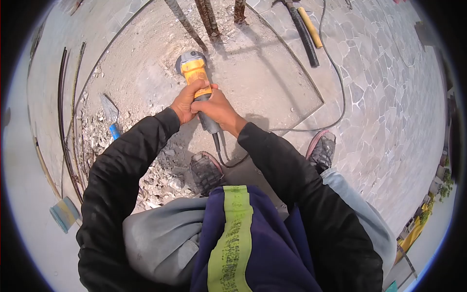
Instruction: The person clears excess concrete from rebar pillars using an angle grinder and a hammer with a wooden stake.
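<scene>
A yellow and grey angle grinder (pixel 195 73) is held in both hands over the dusty concrete, its disc end pointing away from me near the base of rusty rebar posts (pixel 207 19). My left hand (pixel 188 101) is wrapped round the left side of its body. From the right, my right hand (pixel 219 108) grips the grinder's dark rear part, with the two hands touching. A black cord (pixel 340 92) leaves the tool's rear end and curves off to the right. Whether the disc is spinning cannot be told.
A trowel with a blue handle (pixel 114 131) lies by broken rubble (pixel 165 177) at left. Long rebars (pixel 62 107) lie farther left. A hammer (pixel 302 36) and a yellow-handled tool (pixel 310 27) rest upper right on stone paving (pixel 374 117). My shoes flank the cord.
</scene>
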{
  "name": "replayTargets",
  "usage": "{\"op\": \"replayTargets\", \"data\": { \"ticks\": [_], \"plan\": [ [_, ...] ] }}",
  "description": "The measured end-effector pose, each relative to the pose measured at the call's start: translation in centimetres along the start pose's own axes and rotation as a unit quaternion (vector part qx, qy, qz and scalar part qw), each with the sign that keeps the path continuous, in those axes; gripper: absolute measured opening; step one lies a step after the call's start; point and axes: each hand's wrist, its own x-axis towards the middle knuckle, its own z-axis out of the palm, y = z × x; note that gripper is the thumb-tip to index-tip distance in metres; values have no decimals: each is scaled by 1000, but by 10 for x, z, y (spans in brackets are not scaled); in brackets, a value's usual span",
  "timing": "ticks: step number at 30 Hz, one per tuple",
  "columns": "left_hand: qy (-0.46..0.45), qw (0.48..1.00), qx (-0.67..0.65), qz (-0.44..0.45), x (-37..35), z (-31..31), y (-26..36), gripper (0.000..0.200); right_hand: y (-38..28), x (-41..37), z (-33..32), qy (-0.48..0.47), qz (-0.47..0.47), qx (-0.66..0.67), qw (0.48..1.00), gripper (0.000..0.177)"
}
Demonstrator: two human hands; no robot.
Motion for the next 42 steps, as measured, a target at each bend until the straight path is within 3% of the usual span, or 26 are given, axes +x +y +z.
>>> {"op": "replayTargets", "data": {
  "ticks": [3, 19, 25, 27, 36, 42],
  "plan": [
    [19, 1000, -3, -19, 2, -2, 5, 41, 2, 5, 6, 30, -55, -3, 998, 55],
    [32, 999, 2, -26, 14, -2, 19, 37, -4, 17, 4, 36, -13, 43, 998, 52],
    [-17, 996, 21, -83, 12, -9, 29, 37, -21, 4, 5, -47, 23, 145, 988, 46],
    [2, 998, 27, -54, 11, -5, 29, 37, -26, 3, 5, -20, 66, 154, 986, 42],
    [59, 998, 19, -22, 0, 16, 32, 35, -18, 8, 14, 25, 25, 116, 993, 38],
    [52, 997, 41, -29, 12, -4, 30, 33, -9, 14, 20, 47, 7, 111, 993, 41]
  ]
}}
